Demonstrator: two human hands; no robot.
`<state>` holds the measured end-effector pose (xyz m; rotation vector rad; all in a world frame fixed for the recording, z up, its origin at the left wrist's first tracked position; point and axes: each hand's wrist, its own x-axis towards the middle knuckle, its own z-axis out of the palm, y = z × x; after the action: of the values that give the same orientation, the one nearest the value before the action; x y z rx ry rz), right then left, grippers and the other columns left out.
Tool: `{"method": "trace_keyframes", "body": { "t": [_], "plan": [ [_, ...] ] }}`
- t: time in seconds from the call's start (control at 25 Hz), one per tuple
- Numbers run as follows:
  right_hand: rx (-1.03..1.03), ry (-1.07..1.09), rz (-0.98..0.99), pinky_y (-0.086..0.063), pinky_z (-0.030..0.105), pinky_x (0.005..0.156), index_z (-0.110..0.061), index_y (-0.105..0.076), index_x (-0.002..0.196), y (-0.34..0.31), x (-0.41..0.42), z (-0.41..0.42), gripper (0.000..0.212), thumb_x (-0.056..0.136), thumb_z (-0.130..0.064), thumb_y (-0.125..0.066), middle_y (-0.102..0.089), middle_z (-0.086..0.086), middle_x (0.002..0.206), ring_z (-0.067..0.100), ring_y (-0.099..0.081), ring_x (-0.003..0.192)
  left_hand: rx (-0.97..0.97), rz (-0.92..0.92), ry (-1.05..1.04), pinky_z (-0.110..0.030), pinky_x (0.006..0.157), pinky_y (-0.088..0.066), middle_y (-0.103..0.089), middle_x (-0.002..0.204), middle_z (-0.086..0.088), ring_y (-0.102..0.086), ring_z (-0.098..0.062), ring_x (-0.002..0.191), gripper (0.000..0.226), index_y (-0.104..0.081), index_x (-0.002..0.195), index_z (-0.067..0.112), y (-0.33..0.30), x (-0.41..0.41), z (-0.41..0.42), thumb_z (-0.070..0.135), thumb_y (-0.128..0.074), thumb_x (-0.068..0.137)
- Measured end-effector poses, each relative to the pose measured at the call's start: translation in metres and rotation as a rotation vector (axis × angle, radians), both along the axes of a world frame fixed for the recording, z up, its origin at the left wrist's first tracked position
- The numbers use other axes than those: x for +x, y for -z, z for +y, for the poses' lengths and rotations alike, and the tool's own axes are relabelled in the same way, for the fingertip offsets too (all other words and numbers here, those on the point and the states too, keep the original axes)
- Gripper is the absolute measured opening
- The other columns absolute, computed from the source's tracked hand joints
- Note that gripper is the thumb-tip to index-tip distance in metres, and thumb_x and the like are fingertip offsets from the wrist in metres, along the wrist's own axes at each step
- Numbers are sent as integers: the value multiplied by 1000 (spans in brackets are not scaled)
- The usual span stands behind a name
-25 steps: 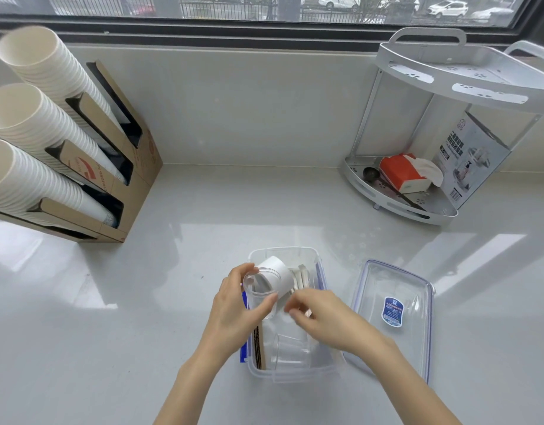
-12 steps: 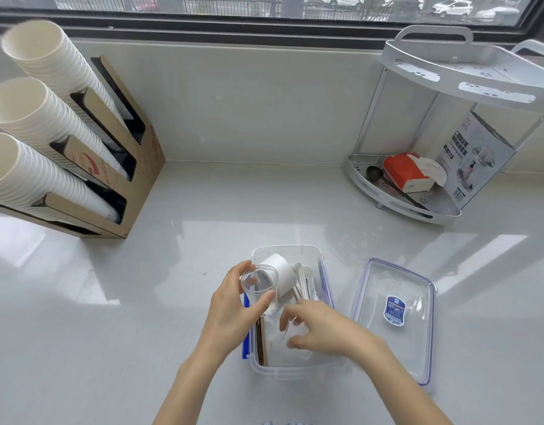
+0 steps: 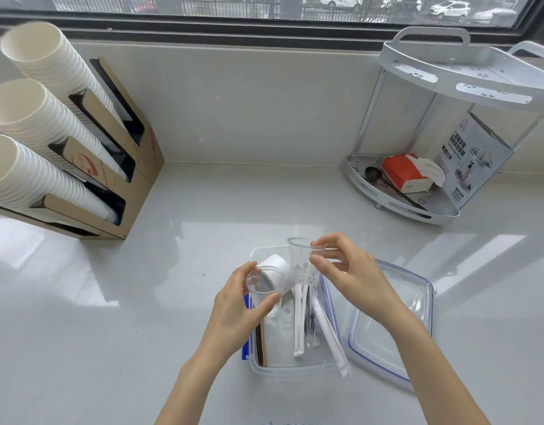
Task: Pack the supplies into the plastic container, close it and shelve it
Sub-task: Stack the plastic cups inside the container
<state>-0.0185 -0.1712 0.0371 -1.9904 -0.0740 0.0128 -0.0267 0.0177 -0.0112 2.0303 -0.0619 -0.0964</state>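
A clear plastic container [image 3: 283, 368] stands open on the counter in front of me. Inside lie a white paper cup [image 3: 276, 266] on its side, wrapped straws [image 3: 299, 320], dark cutlery and brown cardboard sleeves [image 3: 260, 345] along the left wall. My left hand [image 3: 233, 305] grips a clear plastic cup [image 3: 263, 291] above the container's left side. My right hand [image 3: 353, 271] holds a second clear plastic cup [image 3: 299, 259] by its rim, upright, above the far end. The container's lid [image 3: 393, 326] lies flat to the right, with blue seal and clips.
A cardboard dispenser [image 3: 123, 167] with three stacks of white paper cups [image 3: 34, 118] stands at the left. A white corner shelf rack [image 3: 448, 210] at the back right holds a red tissue pack [image 3: 402, 171], a scoop and a printed box [image 3: 476, 157].
My right hand came up out of the container holding a second clear cup, lifted to the far end. The left hand keeps its cup in about the same place.
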Motion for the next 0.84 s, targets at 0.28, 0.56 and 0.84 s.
{"method": "trace_keyframes", "body": {
  "t": [0.28,0.56,0.84],
  "plan": [
    [-34,-96,-51,-47,16,88,-35,-50,97,9,-2,27,23,84,-20,-61,-60,-9,106,4,-58,103,5,-39,67,1,80,-37,-51,106,20,-51,-5,104,53,-44,122,26,-4,-2,-8,30,-69,76],
    [-173,-215,61,-43,21,99,-29,-46,126,19,-10,24,42,86,-25,-57,-54,-9,125,4,-52,114,-21,-44,51,3,75,-40,-49,106,24,-50,11,92,60,-38,128,25,-7,-1,-7,33,-67,75],
    [-135,-178,69,-46,8,84,-39,-55,97,22,-11,19,20,87,-22,-56,-60,-7,116,2,-57,105,-48,-57,62,-2,73,-45,-45,99,18,-53,11,88,33,-43,93,34,-4,0,-11,29,-70,74]
  ]
}}
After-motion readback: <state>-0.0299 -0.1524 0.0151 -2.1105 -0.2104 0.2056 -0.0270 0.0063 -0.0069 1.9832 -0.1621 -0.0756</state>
